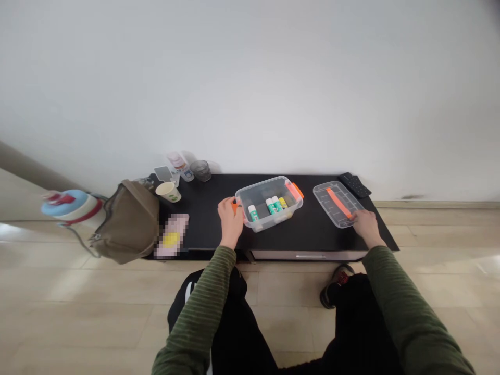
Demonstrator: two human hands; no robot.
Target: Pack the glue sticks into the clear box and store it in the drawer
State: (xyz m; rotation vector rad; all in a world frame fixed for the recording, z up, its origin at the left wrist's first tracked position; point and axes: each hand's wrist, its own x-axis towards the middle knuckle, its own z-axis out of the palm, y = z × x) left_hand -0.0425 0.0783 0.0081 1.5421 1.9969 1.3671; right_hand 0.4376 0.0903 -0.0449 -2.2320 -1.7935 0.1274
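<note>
A clear plastic box point(265, 224) with orange latches stands without its lid on the low black table. Inside it lie several small tubes that look like glue sticks point(271, 206), green with white caps, plus a yellow one point(283, 202). My left hand point(230, 221) is closed round the left end of the box at its orange latch, the fingertips partly hidden. To the right, the clear lid point(327, 200) with an orange handle strip lies flat or nearly so. Its near right corner is pinched by my right hand point(366, 227).
Behind the lid is a black keypad-like object point(354, 185). At the table's left are a paper cup point(169, 192), a dark glass point(201, 170), a spray bottle point(180, 165), a blurred-out pink packet point(172, 236), a brown bag point(127, 224) and a blue-topped bottle point(74, 208). A wall stands behind.
</note>
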